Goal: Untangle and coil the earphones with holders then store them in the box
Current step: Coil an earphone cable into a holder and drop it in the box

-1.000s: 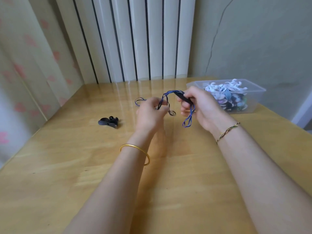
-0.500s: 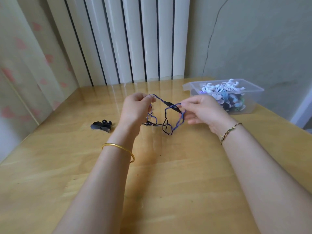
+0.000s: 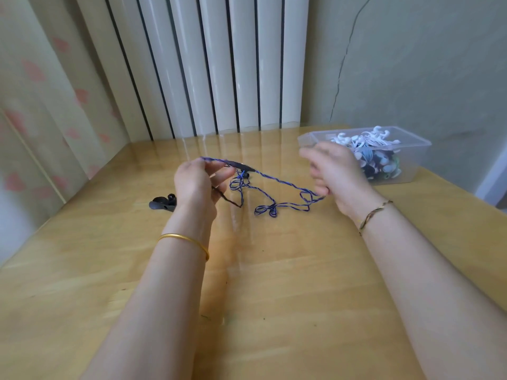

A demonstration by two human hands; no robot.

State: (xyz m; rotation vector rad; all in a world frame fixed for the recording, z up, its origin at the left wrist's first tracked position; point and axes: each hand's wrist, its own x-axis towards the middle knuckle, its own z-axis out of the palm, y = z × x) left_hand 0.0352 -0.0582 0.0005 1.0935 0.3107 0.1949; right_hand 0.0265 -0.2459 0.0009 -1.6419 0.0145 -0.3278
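Observation:
A blue-and-black twisted earphone cable (image 3: 277, 180) stretches between my two hands above the wooden table (image 3: 274, 283). My left hand (image 3: 196, 182) pinches one end of it, with tangled loops and a black inline piece hanging just right of the fingers. My right hand (image 3: 336, 171) grips the other end with curled fingers, and a loop sags to the table between the hands. A black holder (image 3: 162, 203) lies on the table left of my left hand. A clear plastic box (image 3: 408, 157) holding several coiled earphones stands at the far right, behind my right hand.
White vertical panels (image 3: 225, 64) rise behind the table's far edge. A patterned curtain (image 3: 41, 91) hangs along the left side, and a cracked grey-green wall (image 3: 411, 64) stands at the right. The table's right edge runs close past the box.
My hands have moved apart, the right one pulling rightward toward the box. The cable has stretched out from a bunched tangle into a longer line with loops hanging.

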